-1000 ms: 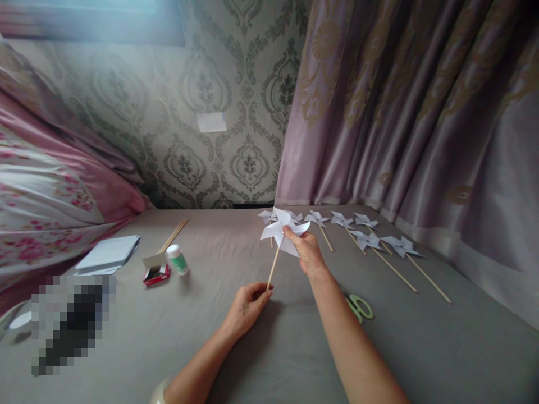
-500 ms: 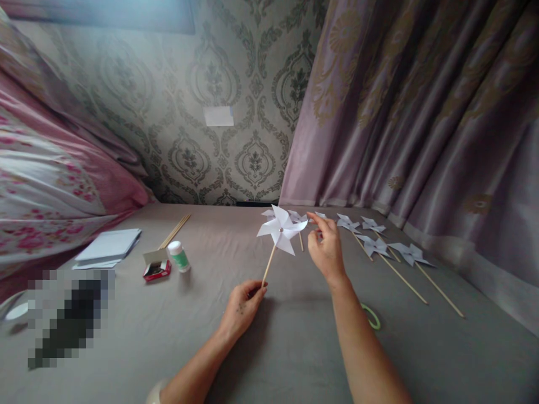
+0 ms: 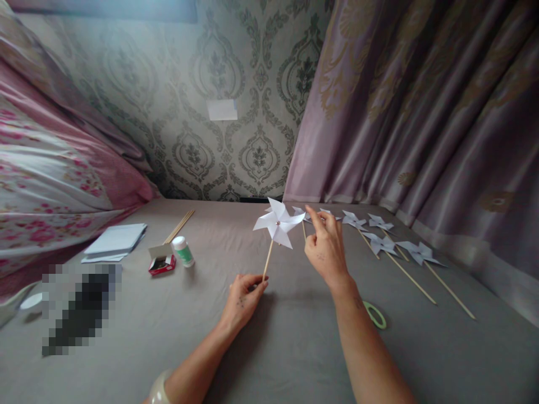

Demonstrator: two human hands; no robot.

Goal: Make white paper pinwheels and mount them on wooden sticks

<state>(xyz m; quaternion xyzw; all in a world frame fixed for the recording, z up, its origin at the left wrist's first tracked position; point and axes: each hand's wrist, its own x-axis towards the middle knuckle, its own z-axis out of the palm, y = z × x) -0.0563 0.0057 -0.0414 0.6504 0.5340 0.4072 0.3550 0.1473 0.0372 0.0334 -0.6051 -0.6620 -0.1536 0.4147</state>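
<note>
A white paper pinwheel [image 3: 278, 223] on a thin wooden stick stands tilted slightly right in front of me. My left hand [image 3: 244, 297] pinches the lower part of that stick between thumb and fingers. Close to the pinwheel's right blade is my right hand [image 3: 325, 244], its index finger stretched out and the other fingers partly bent, with nothing held. The fingertip is beside the blade; whether it touches I cannot tell. Behind and right of this hand lie several more pinwheels [image 3: 381, 243] on sticks, some partly hidden by it.
At left are a stack of white paper [image 3: 114, 241], wooden sticks [image 3: 180, 225], an open red box [image 3: 162, 265] and a white-and-green bottle [image 3: 183, 251]. A green scissor-like handle [image 3: 374, 315] shows beside my right forearm. A patterned wall and curtains [image 3: 357, 101] border the grey cloth surface.
The view has shifted a little. My right hand has turned, showing more of its back, with the index finger nearer the blade. My left hand still holds the stick.
</note>
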